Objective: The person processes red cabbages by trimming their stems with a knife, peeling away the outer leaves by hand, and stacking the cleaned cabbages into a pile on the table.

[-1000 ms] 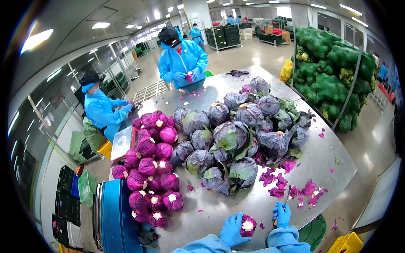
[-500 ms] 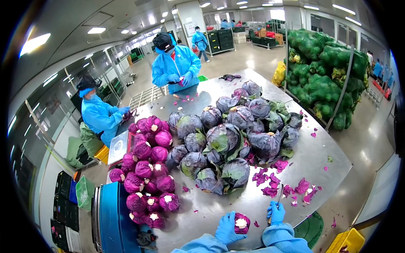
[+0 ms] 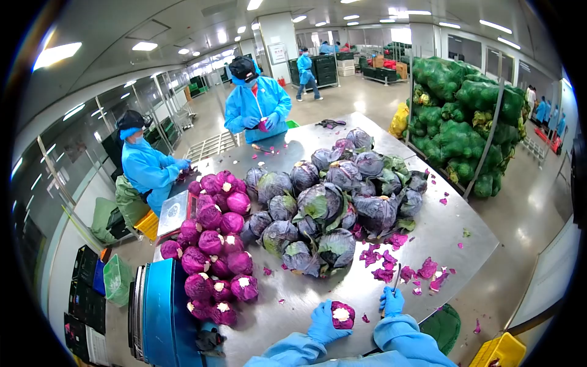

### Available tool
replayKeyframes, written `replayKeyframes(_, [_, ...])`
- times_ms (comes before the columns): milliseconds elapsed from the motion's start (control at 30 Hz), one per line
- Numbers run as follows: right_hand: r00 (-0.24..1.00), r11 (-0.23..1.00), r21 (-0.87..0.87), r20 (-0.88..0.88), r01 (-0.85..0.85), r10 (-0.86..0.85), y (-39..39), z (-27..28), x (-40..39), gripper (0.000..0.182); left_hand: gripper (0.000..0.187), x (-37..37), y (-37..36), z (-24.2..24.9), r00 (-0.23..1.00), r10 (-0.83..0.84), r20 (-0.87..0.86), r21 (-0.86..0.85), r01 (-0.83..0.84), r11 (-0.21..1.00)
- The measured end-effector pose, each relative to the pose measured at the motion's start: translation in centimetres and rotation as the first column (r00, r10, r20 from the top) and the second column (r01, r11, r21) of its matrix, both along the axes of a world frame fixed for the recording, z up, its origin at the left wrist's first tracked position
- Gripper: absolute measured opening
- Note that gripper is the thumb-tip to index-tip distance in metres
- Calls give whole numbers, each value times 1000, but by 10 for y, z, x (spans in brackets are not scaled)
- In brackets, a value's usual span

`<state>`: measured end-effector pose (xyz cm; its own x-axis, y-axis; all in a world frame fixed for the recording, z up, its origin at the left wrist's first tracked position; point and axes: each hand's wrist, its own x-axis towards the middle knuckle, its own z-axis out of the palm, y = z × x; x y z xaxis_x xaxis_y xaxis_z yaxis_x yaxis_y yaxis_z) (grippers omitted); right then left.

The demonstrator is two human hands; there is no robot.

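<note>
Gloved in blue, my left hand (image 3: 324,324) is wrapped round the left side of a small trimmed red cabbage (image 3: 342,315), its pale cut stem facing up. My right hand (image 3: 391,301) grips a knife (image 3: 397,276), blade pointing up and away, apart from the cabbage. Torn purple leaves (image 3: 428,268) lie on the steel table (image 3: 452,226) beyond my right hand. Untrimmed dark cabbages (image 3: 321,202) are heaped in the middle, and peeled bright purple cabbages (image 3: 210,242) are piled to the left.
Two co-workers in blue stand at the far side (image 3: 258,107) and far left (image 3: 147,165); another person walks behind. Green net sacks (image 3: 458,116) are stacked at the right. A blue bin (image 3: 165,312) stands at the near left, a yellow crate (image 3: 501,352) at the lower right.
The view has shifted slightly, so the table and cabbages sit a little further left. The person in the background has walked to the right. Both my hands keep their holds.
</note>
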<state>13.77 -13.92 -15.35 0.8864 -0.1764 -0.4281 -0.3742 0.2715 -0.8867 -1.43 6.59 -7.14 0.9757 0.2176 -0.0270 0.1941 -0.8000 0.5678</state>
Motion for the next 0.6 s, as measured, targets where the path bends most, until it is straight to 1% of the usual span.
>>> replayKeyframes(100, [1000,1000,2,6,-8,8,-2,-3,2,14,130,-1,0,5,1000,8,-5,-1,-8,1000])
replayKeyframes(133, [1000,1000,-3,12,-8,8,-1,-1,2,14,128,-2,-1,12,1000,24,-21,1,-24,1000])
replayKeyframes(267, [1000,1000,17,11,0,0,1,-6,1,14,123,-4,-2,18,999,36,12,-31,-36,999])
replayKeyframes(300, [1000,1000,14,11,8,-8,1,-3,2,15,124,-4,-3,14,998,44,41,23,-45,999])
replayKeyframes(367, [1000,1000,3,11,-6,6,1,4,0,17,124,3,6,-6,1000,11,3,-106,-11,994])
replayKeyframes(467, [1000,1000,-9,10,-30,30,-1,8,-2,19,127,1,2,2,999,33,31,-51,-31,998])
replayKeyframes(567, [998,998,6,19,-57,57,-2,14,-4,19,131,5,-2,24,999,20,-49,-22,-21,1000])
replayKeyframes(600, [997,997,-14,15,-70,71,-3,15,-4,19,133,7,-2,32,996,22,-89,-45,-26,999])
